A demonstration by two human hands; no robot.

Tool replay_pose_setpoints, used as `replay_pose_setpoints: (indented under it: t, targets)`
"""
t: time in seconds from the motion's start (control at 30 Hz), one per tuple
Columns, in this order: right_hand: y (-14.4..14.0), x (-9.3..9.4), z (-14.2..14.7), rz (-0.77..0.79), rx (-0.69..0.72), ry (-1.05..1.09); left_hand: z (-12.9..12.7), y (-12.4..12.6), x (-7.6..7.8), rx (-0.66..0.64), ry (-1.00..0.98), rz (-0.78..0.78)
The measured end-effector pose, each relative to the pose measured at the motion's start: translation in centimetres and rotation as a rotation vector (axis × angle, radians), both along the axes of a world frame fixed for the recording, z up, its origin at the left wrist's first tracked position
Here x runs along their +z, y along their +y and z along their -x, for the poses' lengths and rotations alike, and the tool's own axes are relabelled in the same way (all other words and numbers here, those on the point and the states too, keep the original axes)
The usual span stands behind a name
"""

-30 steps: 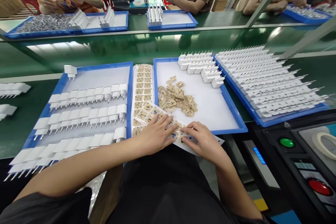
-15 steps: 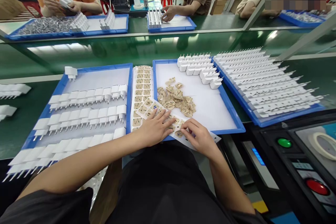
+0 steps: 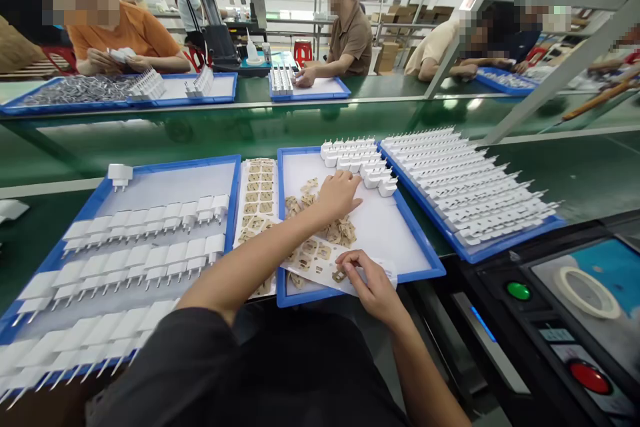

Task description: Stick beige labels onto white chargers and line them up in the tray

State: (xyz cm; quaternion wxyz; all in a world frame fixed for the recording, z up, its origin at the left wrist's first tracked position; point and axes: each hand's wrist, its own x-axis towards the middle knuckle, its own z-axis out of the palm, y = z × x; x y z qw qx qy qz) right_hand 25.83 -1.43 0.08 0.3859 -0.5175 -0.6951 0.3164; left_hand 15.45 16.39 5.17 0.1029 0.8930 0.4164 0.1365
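Observation:
My left hand (image 3: 340,197) reaches over the middle tray (image 3: 407,240), palm down with fingers stretched out. Its fingertips are close to the rows of white plug adapters (image 3: 373,177) at the tray's back; contact cannot be made out. Beneath that hand and forearm lies a pile of tan stickers (image 3: 343,232), partly hidden. My right hand (image 3: 370,283) is at the tray's front edge, thumb and forefinger closed on a tan sticker (image 3: 339,275) at the white sticker sheet (image 3: 320,267). The sheet lies slantwise across the tray's front rim.
More sticker sheets (image 3: 259,190) lie between the middle tray and a left tray (image 3: 175,167) with rows of plug adapters. A right tray (image 3: 473,257) holds dense rows of adapters, pins up. A machine with a green button (image 3: 519,291) stands at right. Co-workers sit across the green bench.
My left hand has left the sticker sheet and moved forward to the adapters at the back of the middle tray. My right hand stays at the sheet. The head view has tilted up.

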Motion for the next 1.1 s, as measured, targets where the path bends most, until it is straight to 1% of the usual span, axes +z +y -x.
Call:
replay_pose_setpoints:
  t: [0.07, 0.17, 0.27, 0.33, 0.4, 0.43, 0.5, 0.57, 0.6, 0.63, 0.7, 0.77, 0.8, 0.83, 0.9, 0.93, 1.0, 1.1]
  targets:
    - [0.2, -0.3, -0.1, -0.015, 0.004, 0.041, -3.2, 2.2, -0.8, 0.048, -0.056, 0.021]
    - [0.3, -0.6, -0.3, -0.019, 0.011, 0.067, -6.6, 3.8, -2.2, 0.097, -0.144, 0.066]
    - [0.2, -0.8, -0.4, -0.036, -0.005, 0.067, -7.8, 4.0, -2.9, 0.104, -0.228, 0.084]
    - [0.2, -0.9, -0.4, -0.057, -0.023, 0.082, -7.4, 3.9, -2.7, 0.088, -0.276, 0.099]
    - [0.3, -0.9, -0.3, -0.088, -0.042, 0.098, -6.0, 3.7, -1.9, 0.048, -0.321, 0.129]
    - [0.4, -0.9, -0.2, -0.106, -0.048, 0.099, -4.9, 3.4, -1.3, 0.026, -0.342, 0.147]
    - [0.7, -0.7, 0.0, -0.147, -0.059, 0.093, -1.9, 2.2, 0.3, -0.012, -0.388, 0.182]
    - [1.1, -0.6, 0.1, -0.205, -0.064, 0.077, 2.2, 0.0, 2.0, -0.050, -0.470, 0.244]
    - [1.3, -0.6, 0.1, -0.251, -0.065, 0.064, 4.4, -1.5, 2.7, -0.090, -0.585, 0.336]
    - [1.5, -0.6, 0.2, -0.313, -0.066, 0.047, 6.7, -3.1, 3.3, -0.119, -0.678, 0.426]
    - [1.8, -0.6, 0.2, -0.457, -0.079, 0.005, 10.9, -6.6, 4.0, -0.120, -0.737, 0.538]
    - [1.9, -0.5, 0.4, -0.566, -0.108, 0.000, 14.2, -9.9, 3.9, -0.072, -0.749, 0.570]
    - [1.9, -0.3, 0.7, -0.579, -0.126, 0.034, 15.4, -11.3, 3.6, -0.038, -0.754, 0.562]
    - [1.8, 0.0, 1.0, -0.563, -0.139, 0.098, 16.4, -12.6, 3.2, -0.003, -0.763, 0.546]
    - [1.4, 0.9, 2.1, -0.460, -0.121, 0.296, 17.7, -14.7, 2.3, 0.060, -0.788, 0.512]
    - [1.1, 1.4, 2.8, -0.389, -0.081, 0.405, 18.1, -15.6, 1.9, 0.082, -0.797, 0.507]
    - [0.4, 2.5, 4.3, -0.250, 0.053, 0.576, 18.4, -17.0, 1.3, 0.109, -0.819, 0.502]
    - [-0.4, 3.6, 6.6, -0.101, 0.251, 0.677, 18.0, -18.3, 0.7, 0.166, -0.864, 0.442]
